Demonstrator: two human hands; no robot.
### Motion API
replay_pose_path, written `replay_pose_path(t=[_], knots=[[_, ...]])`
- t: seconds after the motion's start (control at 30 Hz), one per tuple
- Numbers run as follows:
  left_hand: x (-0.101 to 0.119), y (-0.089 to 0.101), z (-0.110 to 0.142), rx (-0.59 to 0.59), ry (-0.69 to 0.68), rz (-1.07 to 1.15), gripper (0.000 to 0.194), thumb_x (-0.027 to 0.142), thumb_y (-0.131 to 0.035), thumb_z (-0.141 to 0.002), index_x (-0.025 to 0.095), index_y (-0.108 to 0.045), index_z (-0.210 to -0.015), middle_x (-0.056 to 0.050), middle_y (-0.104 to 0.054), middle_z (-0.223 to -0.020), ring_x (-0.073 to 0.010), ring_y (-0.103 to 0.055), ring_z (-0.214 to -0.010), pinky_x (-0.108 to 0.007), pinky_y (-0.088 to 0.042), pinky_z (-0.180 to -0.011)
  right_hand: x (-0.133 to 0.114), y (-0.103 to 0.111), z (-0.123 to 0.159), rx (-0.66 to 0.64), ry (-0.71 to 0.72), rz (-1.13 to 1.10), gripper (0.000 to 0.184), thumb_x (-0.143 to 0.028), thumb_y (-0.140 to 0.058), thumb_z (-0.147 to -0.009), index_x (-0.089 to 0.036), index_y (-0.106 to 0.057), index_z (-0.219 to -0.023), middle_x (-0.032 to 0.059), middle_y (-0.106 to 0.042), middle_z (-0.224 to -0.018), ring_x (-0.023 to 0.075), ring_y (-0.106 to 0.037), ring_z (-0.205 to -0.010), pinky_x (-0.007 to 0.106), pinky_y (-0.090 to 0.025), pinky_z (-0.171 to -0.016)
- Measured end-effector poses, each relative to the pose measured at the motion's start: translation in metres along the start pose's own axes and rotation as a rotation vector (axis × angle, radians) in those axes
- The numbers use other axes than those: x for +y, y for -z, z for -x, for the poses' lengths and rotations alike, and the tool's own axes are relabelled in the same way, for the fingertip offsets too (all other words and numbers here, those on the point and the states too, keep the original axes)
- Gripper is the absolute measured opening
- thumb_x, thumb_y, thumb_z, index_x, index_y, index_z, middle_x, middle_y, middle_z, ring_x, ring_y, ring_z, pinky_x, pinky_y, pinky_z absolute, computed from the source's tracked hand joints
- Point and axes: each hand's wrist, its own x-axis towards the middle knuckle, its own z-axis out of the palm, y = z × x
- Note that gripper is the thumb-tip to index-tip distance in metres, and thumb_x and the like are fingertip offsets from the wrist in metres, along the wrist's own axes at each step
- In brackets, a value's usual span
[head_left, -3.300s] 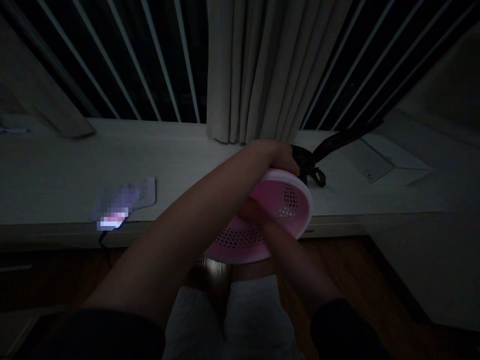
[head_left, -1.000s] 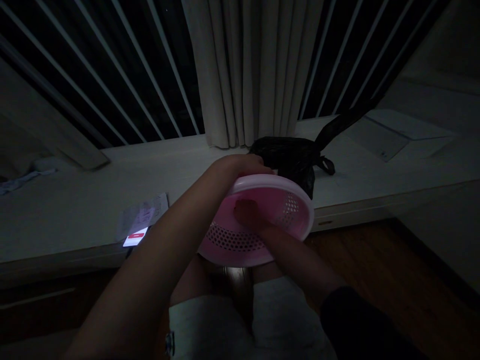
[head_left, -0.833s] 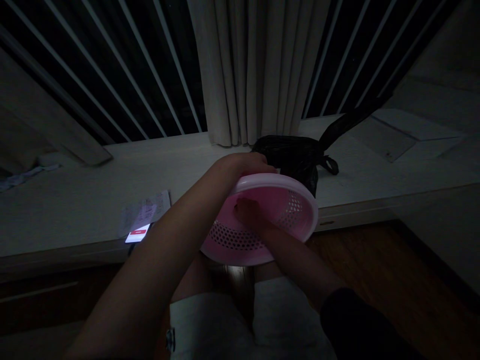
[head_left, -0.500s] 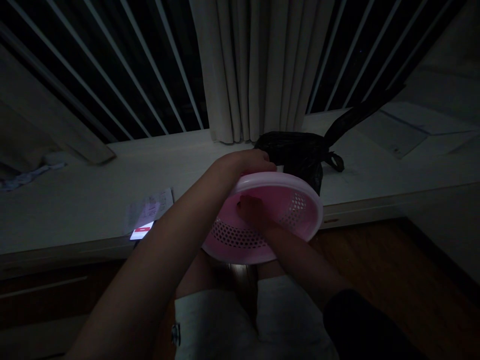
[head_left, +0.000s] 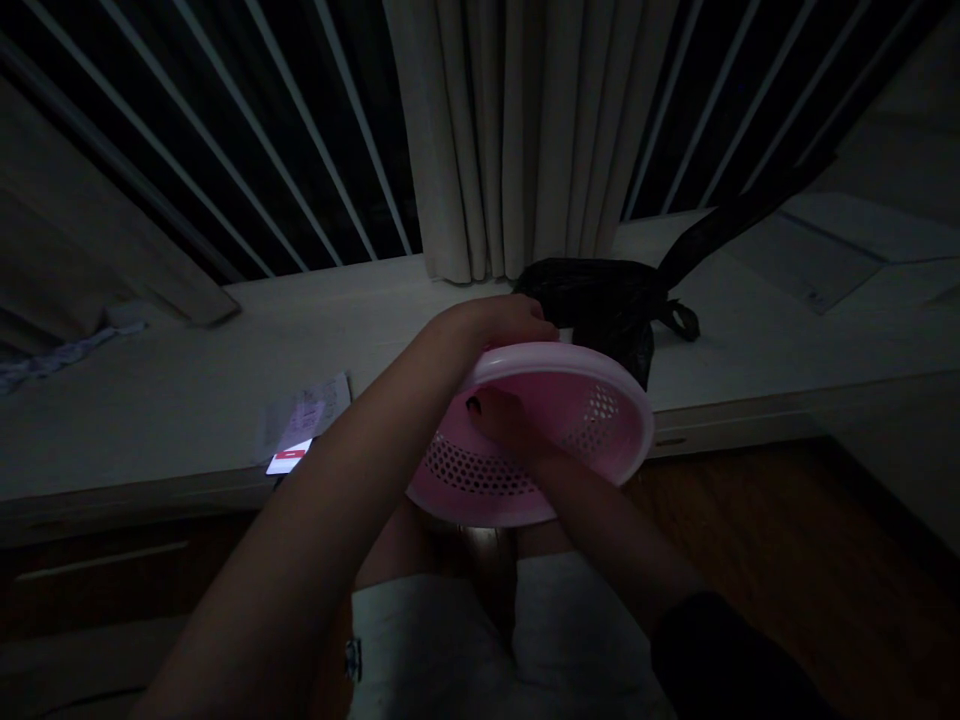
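Note:
A pink plastic colander (head_left: 517, 358), with holes in its side, is tilted toward me above my lap. My left hand (head_left: 517, 318) reaches over the top and is bent around its far rim; those fingertips are partly hidden behind it. Inside the bowl, my right hand (head_left: 496, 414) is closed near the inner wall. A small dark spot shows at its curled fingers, too dim to name. Just behind the colander sits a black plastic bag (head_left: 600, 290) on the white ledge (head_left: 390, 330).
A lit phone (head_left: 289, 457) and a printed paper (head_left: 307, 408) lie at the ledge's front edge on the left. A beige curtain (head_left: 517, 140) hangs before the barred window. A white flat box or papers (head_left: 840, 250) are at the right. The room is dark.
The view has shifted slightly. Both hands and the colander keep nearly the same position; my right hand has turned a little inside the bowl.

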Motion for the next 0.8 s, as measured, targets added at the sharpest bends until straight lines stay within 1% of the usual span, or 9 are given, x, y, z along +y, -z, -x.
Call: replay_pose_path(t=[0.1,0.23,0.37,0.47,0.6,0.67,0.8], knots=[[-0.004,-0.003,0.001,0.055,-0.02,0.033,0.044,0.041,-0.044,-0.075,0.018,-0.059,-0.11,-0.004,-0.064,-0.098,-0.0188,-0.056,-0.088,-0.025,-0.042,-0.075,0.003,-0.001,0.002,0.028,0.009,0.017,0.04,-0.04,-0.028,-0.089,-0.017,-0.055,-0.106,0.0084,-0.053,-0.104,0.0144,-0.052,-0.092,0.032,-0.04,-0.085],[-0.008,-0.005,0.007,0.1,-0.05,0.045,0.041,0.038,-0.043,-0.074,0.016,-0.061,-0.105,-0.006,-0.063,-0.1,-0.019,-0.057,-0.089,-0.025,-0.042,-0.075,0.005,0.0,0.008,0.052,-0.06,0.052,0.042,-0.033,-0.025,-0.089,-0.011,-0.055,-0.108,0.0151,-0.052,-0.104,0.0191,-0.052,-0.09,0.036,-0.038,-0.083],[-0.007,-0.006,0.011,0.105,-0.031,0.077,0.042,0.038,-0.042,-0.075,0.016,-0.058,-0.108,-0.006,-0.061,-0.107,-0.0168,-0.057,-0.087,-0.023,-0.042,-0.073,0.005,0.003,0.011,0.053,-0.105,0.056,0.04,-0.031,-0.026,-0.088,-0.01,-0.054,-0.107,0.0164,-0.053,-0.1,0.0207,-0.052,-0.092,0.037,-0.038,-0.084],[-0.006,-0.006,0.012,0.108,-0.019,0.047,0.043,0.042,-0.04,-0.076,0.018,-0.057,-0.108,-0.005,-0.061,-0.106,-0.0164,-0.056,-0.087,-0.023,-0.042,-0.073,0.003,0.005,0.012,0.047,-0.102,0.034,0.042,-0.035,-0.026,-0.088,-0.011,-0.054,-0.107,0.0149,-0.053,-0.101,0.0184,-0.052,-0.092,0.033,-0.038,-0.084],[-0.006,-0.006,0.013,0.103,-0.024,0.027,0.046,0.043,-0.038,-0.077,0.017,-0.056,-0.11,-0.007,-0.059,-0.111,-0.0175,-0.056,-0.089,-0.024,-0.041,-0.077,0.001,0.005,0.012,0.035,-0.021,-0.008,0.041,-0.041,-0.029,-0.087,-0.016,-0.056,-0.106,0.0089,-0.054,-0.103,0.0135,-0.052,-0.093,0.025,-0.038,-0.086],[-0.006,-0.005,0.015,0.11,-0.03,0.017,0.047,0.042,-0.038,-0.077,0.016,-0.056,-0.111,-0.008,-0.058,-0.112,-0.0181,-0.055,-0.091,-0.025,-0.041,-0.078,0.001,0.004,0.012,0.036,-0.004,-0.019,0.041,-0.042,-0.029,-0.087,-0.017,-0.057,-0.104,0.0082,-0.055,-0.103,0.014,-0.053,-0.092,0.026,-0.038,-0.085],[-0.005,-0.005,0.016,0.105,-0.03,0.017,0.046,0.039,-0.038,-0.078,0.014,-0.056,-0.112,-0.008,-0.059,-0.108,-0.0175,-0.056,-0.088,-0.024,-0.041,-0.075,0.001,0.001,0.009,0.05,-0.031,-0.013,0.04,-0.038,-0.027,-0.087,-0.017,-0.055,-0.105,0.0092,-0.055,-0.103,0.0173,-0.054,-0.091,0.03,-0.04,-0.082]])
